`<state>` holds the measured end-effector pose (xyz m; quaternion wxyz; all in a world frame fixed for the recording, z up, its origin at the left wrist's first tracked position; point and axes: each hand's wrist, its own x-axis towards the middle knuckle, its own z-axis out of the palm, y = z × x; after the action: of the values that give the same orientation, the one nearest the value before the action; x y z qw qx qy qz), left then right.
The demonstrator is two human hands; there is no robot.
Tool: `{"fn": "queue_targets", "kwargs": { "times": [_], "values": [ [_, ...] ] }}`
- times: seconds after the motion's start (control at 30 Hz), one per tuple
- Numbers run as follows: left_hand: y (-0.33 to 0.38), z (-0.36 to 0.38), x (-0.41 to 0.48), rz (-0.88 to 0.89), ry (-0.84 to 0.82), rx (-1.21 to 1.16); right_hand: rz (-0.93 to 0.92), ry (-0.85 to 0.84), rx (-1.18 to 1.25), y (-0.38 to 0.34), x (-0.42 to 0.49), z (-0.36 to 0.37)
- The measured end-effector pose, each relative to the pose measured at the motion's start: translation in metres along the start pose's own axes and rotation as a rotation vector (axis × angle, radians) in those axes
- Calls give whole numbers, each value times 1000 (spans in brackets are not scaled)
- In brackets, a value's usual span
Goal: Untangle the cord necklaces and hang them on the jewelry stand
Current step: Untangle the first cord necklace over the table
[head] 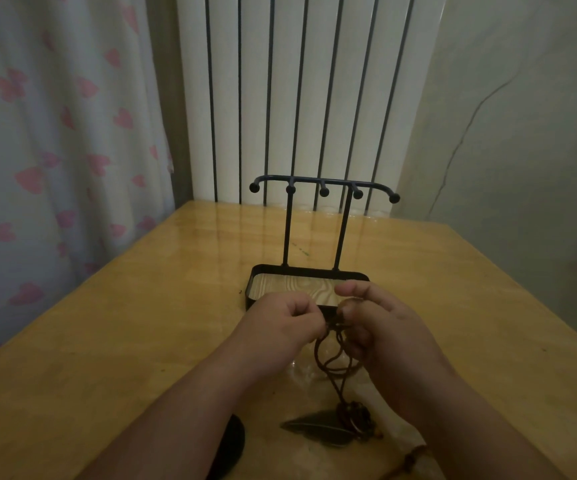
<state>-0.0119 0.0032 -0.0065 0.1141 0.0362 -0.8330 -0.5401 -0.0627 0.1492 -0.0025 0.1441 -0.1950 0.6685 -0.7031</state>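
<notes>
A black jewelry stand [323, 188] with several ball-tipped pegs and a wood-lined tray base [269, 275] stands on the table ahead of me; nothing hangs on its pegs. Just in front of the tray, my left hand [282, 322] and my right hand [389, 327] both pinch a tangle of dark brown cord necklaces [328, 351]. The cords loop down between my hands to the table. Their pendants lie near me: a dark metal feather [318, 433] and a round beaded piece [358, 414], partly hidden by my right forearm.
The wooden table [124, 341] runs back to a white ribbed radiator [301, 98]. A heart-patterned curtain [55, 150] hangs at the left. A dark round object [230, 445] lies under my left forearm, and a clear plastic bag [301, 370] under the cords.
</notes>
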Motion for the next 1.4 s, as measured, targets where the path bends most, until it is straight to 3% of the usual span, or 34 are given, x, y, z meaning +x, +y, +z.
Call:
{"fn": "queue_targets", "kwargs": {
  "times": [0.2, 0.4, 0.47, 0.6, 0.73, 0.8, 0.93, 1.03, 1.1, 1.3, 1.4],
  "values": [
    [1, 2, -2, -1, -31, 3, 8, -128, 18, -3, 0, -3],
    [2, 1, 0, 6, -10, -34, 2, -174, 316, -1, 1, -9],
    [2, 1, 0, 12, -5, -29, -25, -173, 265, -1, -1, -7],
    [0, 3, -1, 12, -4, 8, -133, -45, -148, -2, -2, 1],
    [-1, 5, -1, 10, -7, 24, -150, 50, -231, -1, 0, 2],
    [-1, 5, -1, 8, -16, 21, -67, 36, -104, 0, 1, -2],
    [0, 3, 0, -9, -9, -15, 11, -147, 333, -1, 1, -10],
    [0, -1, 1, -13, 35, -47, -5, -213, 438, -1, 1, -12],
    [0, -2, 1, -18, 48, -50, -16, -183, 283, -2, 0, -11],
    [-4, 1, 0, -22, 36, 6, -159, 92, -481, 1, 0, 1],
    [-4, 3, 0, -28, 38, 41, -179, 128, -592, 0, -1, 3]
  ]
}}
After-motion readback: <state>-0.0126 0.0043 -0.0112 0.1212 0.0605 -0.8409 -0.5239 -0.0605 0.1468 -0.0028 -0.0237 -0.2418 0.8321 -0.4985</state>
